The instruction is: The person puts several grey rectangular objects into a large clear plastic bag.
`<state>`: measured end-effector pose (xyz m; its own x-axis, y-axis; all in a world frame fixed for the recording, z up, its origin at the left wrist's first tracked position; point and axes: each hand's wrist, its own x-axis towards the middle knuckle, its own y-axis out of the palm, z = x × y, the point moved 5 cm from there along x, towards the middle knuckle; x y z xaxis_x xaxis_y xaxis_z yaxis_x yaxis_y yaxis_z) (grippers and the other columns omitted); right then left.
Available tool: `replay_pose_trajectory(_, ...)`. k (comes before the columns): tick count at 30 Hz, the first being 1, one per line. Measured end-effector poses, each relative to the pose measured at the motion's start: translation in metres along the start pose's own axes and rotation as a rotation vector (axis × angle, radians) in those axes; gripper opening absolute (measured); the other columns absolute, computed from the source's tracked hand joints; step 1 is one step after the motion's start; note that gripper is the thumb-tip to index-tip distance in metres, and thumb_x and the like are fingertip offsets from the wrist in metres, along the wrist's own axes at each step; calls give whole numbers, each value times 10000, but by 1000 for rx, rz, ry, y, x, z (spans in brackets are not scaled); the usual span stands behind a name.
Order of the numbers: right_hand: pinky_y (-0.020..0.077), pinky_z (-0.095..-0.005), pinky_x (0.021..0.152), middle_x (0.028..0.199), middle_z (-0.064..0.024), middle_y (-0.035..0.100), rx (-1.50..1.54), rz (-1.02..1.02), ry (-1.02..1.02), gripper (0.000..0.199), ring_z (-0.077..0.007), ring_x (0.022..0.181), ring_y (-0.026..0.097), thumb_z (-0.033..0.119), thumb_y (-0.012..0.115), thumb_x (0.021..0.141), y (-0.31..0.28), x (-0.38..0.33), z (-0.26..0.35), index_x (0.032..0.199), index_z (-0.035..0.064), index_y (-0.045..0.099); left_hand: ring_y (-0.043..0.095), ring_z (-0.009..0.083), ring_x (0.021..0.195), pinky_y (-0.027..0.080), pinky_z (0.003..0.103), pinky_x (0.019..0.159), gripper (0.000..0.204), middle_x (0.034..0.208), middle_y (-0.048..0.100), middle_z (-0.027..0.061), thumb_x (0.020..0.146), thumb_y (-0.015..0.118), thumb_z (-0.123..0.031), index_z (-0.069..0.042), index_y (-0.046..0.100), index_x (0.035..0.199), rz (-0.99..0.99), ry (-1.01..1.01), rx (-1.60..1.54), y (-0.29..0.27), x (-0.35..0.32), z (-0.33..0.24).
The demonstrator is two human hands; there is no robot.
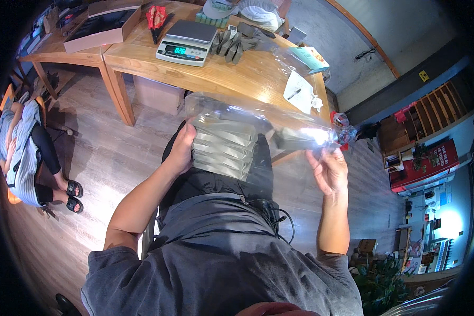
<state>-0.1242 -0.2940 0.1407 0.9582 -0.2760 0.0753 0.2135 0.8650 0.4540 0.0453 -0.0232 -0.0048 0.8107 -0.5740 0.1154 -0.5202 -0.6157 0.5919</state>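
A large clear plastic bag (285, 122) stretches between my hands above my lap, beside the table's near edge. Inside its left part lies a stack of several grey-green folded packets (224, 148) with creased, shiny surfaces. My left hand (182, 148) grips the bag's left side at the packets, thumb on top, and the fingers beneath are mostly hidden. At the bag's far right end, my right hand (329, 169) pinches the film with thumb and fingers. Bright glare on the plastic near that hand hides some detail.
On the wooden table (247, 79) stand a digital scale (185, 44), grey strips (231, 46), paper with a pen (298, 90) and an open cardboard box (102, 29). A seated person (29, 147) is at the left. A dark cable (287, 218) hangs by my waist.
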Motion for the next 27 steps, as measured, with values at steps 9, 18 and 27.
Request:
replay_pose_trajectory(9,412,-418,1049,1429,-240,386,100,280,112,154,-381,1363,321,-21,627,831,34,5,-17,928,67,706,531,198,1131,433,347,951,714,1255,537,120,920,460,-586,-14,414,1346,54,-69,-31,1,-3,5)
replay_pose_trajectory(18,422,-348,984,1502,-225,275,-12,375,157,122,-319,1364,338,138,709,811,33,5,-30,909,64,715,494,194,1172,390,347,1007,659,1290,507,116,952,472,-487,-5,355,1386,158,11,-52,17,-6,-6)
replay_pose_trajectory(27,177,-417,1152,1470,-169,377,-853,773,71,557,-284,1424,233,-128,441,670,81,17,-24,1172,48,610,455,193,1235,364,350,1035,863,1348,464,111,855,552,-619,-2,310,1408,187,72,61,13,-2,7)
